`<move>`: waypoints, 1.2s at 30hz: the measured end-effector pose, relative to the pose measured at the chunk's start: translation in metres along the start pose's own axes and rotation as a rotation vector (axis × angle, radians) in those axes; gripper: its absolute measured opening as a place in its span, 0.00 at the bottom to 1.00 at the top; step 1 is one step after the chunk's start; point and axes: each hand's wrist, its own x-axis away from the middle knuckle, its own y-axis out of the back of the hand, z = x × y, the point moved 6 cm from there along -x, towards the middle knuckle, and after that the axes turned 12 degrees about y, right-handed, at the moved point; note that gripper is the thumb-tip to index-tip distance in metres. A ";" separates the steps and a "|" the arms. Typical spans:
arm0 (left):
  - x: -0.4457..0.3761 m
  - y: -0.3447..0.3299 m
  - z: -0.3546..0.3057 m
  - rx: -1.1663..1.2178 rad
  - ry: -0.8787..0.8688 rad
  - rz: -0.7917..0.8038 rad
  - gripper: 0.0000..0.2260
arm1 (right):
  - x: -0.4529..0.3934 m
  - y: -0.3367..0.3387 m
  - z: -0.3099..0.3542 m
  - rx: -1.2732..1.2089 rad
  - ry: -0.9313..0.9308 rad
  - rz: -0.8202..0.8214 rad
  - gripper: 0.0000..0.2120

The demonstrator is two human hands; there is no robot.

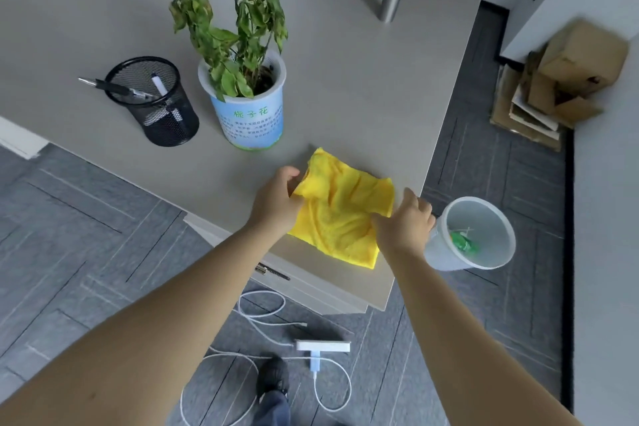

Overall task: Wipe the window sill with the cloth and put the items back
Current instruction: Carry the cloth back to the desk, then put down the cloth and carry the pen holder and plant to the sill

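At lower centre, left hand (pixel 276 199) and right hand (pixel 406 223) pinch opposite edges of the yellow cloth (pixel 340 209), soft, light and likely to bunch on the counter (pixel 363 86).

On the surface (pixel 345 86) the cloth (pixel 340 207) lies near the front right corner, with the left hand (pixel 276 199) on its left edge and the right hand (pixel 404 223) on its right edge. Behind the cloth stands the plant pot (pixel 250 114); the pen holder (pixel 155 100) stands to the pot's left. On the floor, the bin (pixel 473 235) sits right of the corner, the cardboard (pixel 556 86) farther back.
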 end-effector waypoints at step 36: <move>-0.131 0.183 0.070 0.444 -0.128 -0.366 0.35 | -0.075 -0.134 0.168 -0.528 0.434 -0.123 0.48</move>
